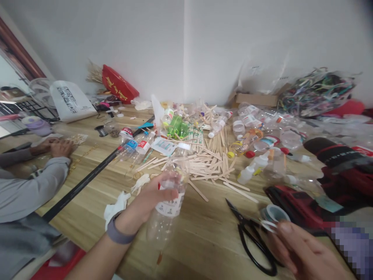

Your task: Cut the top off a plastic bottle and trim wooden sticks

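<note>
My left hand (pixel 154 194) is wrapped around a clear plastic bottle (pixel 161 229) with a white label and a white cap, holding it at a tilt above the wooden table. At the lower right, my right hand (pixel 303 245) pinches a thin white loop (pixel 268 225) between thumb and finger; I cannot tell exactly what it is. Just behind that loop sits a greenish roll (pixel 276 214), perhaps tape. Black-handled scissors (pixel 247 241) lie beside my right hand, their blades pointing away from me. Loose wooden craft sticks (pixel 210 159) are heaped beyond the bottle.
Several plastic bottles (pixel 265 144) crowd the right and back. A red and black power drill (pixel 335 175) stands near my right hand. A long black bar (pixel 87 182) crosses the left side. Past it, another person's hands (pixel 56 147) rest over the table (pixel 204 241).
</note>
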### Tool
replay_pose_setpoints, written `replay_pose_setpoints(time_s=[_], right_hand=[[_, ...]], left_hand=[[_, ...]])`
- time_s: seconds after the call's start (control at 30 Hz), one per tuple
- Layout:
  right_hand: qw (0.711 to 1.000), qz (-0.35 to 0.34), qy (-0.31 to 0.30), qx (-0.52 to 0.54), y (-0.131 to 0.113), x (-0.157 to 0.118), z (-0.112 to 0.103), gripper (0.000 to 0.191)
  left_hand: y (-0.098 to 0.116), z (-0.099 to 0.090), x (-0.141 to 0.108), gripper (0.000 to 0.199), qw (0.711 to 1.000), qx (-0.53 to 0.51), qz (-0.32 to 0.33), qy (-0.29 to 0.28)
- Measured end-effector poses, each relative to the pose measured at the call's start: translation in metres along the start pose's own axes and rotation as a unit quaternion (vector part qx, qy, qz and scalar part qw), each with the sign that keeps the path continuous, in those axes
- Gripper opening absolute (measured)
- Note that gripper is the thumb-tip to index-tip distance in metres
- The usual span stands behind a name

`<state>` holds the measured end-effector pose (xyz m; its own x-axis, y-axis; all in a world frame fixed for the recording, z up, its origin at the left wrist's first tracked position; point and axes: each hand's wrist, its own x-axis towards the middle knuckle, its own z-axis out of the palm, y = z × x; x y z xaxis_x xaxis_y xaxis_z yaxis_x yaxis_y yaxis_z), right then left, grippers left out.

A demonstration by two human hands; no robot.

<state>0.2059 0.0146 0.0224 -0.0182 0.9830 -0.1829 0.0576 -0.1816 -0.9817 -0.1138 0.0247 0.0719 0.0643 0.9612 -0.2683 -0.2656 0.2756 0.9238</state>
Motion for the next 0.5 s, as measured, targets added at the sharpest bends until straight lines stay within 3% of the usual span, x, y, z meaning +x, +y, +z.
replay_pose_setpoints(time_s=[0.1,0.27,0.37,0.5], right_hand=[[0.999,0.010,-0.026,0.032,-0.003,-0.005,0.039,0.057],[0.975,0.051,-0.178,0.127,0.017,-0.015,0.093,0.057],[0.957,0.078,-0.222,0.173,0.031,-0.016,0.102,0.060],[0.947,0.090,-0.226,0.210,0.039,-0.015,0.100,0.061]], left_hand=[[-0.001,0.006,0.009,0.061,0.998,-0.045,0.028,0.023],[-0.008,0.024,0.017,0.054,0.988,-0.080,0.117,0.068],[-0.015,0.034,0.015,0.048,0.983,-0.101,0.144,0.059],[-0.020,0.039,0.013,0.044,0.979,-0.110,0.163,0.056]])
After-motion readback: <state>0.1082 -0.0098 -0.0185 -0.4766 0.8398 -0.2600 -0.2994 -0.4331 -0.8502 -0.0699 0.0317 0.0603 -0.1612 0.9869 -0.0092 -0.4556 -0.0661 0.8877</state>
